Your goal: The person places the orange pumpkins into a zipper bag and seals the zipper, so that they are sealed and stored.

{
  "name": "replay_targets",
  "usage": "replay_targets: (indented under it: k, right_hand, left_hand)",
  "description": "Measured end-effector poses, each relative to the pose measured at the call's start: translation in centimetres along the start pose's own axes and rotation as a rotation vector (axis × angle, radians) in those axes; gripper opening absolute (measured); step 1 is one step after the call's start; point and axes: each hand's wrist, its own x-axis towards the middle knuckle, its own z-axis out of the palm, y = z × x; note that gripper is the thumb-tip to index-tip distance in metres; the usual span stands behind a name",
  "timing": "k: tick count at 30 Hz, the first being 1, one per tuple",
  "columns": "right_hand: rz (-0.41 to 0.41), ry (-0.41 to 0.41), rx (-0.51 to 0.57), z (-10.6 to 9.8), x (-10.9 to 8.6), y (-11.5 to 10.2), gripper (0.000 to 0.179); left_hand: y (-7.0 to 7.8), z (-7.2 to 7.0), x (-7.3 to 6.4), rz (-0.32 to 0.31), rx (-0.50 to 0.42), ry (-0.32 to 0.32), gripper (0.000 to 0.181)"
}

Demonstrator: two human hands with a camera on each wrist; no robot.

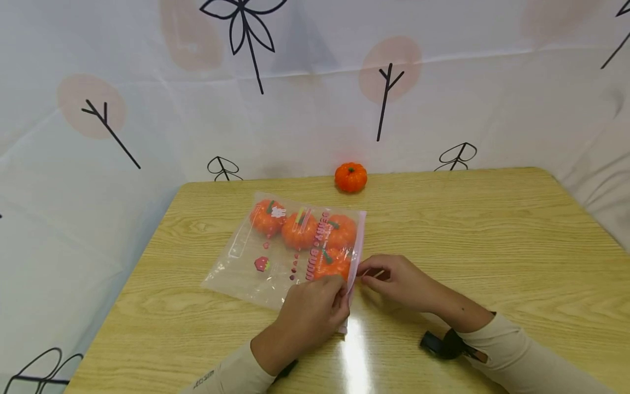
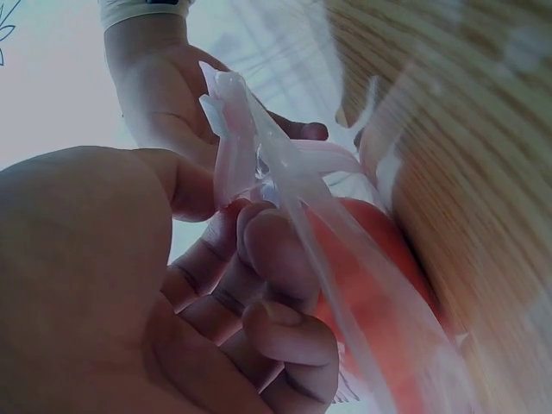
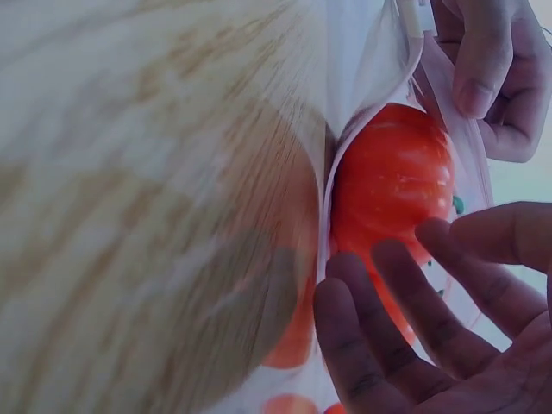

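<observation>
A clear printed zip bag (image 1: pixel 236 279) lies on the table with several orange toy pumpkins (image 1: pixel 299 230) inside. My left hand (image 1: pixel 315 309) pinches the near end of its pink zip edge (image 1: pixel 361 235); in the left wrist view thumb and fingers (image 2: pixel 280 250) meet at that strip. The bag's mouth gapes in the right wrist view, showing a pumpkin (image 3: pixel 392 181) just inside. At this mouth my right hand (image 1: pixel 401 282) has its fingers (image 3: pixel 431 323) extended and spread, with nothing gripped. Another orange pumpkin (image 1: pixel 351 177) sits outside the bag, at the table's back edge.
The wood-grain table (image 1: pixel 467 230) ends at a white patterned cloth (image 1: pixel 315 126) behind and on the left. A black wrist strap device (image 1: pixel 443 345) sits at my right wrist, close over the tabletop.
</observation>
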Motion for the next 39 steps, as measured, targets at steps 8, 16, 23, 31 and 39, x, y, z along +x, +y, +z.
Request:
replay_targets:
  k: [8, 16, 23, 31, 39]
  right_hand:
    - [-0.039, -0.086, 0.044, -0.23, -0.12, 0.21, 0.028]
    - [-0.026, -0.126, 0.000, -0.24, -0.26, 0.24, 0.034]
    - [-0.022, -0.134, -0.024, -0.33, -0.22, 0.21, 0.036]
    - [-0.023, -0.117, -0.028, -0.38, -0.18, 0.29, 0.035]
    - [-0.043, -0.100, -0.043, -0.61, -0.02, 0.34, 0.034]
  left_hand:
    - [0.04, 0.04, 0.18, -0.066, 0.013, -0.004, 0.012]
    - [0.07, -0.02, 0.26, -0.099, 0.005, -0.035, 0.010]
    - [-0.14, -0.12, 0.24, -0.088, 0.003, -0.060, 0.016]
    - [-0.24, -0.22, 0.24, -0.139, -0.018, -0.114, 0.022]
    - [-0.31, -0.32, 0.27, -0.152, -0.037, -0.125, 0.026]
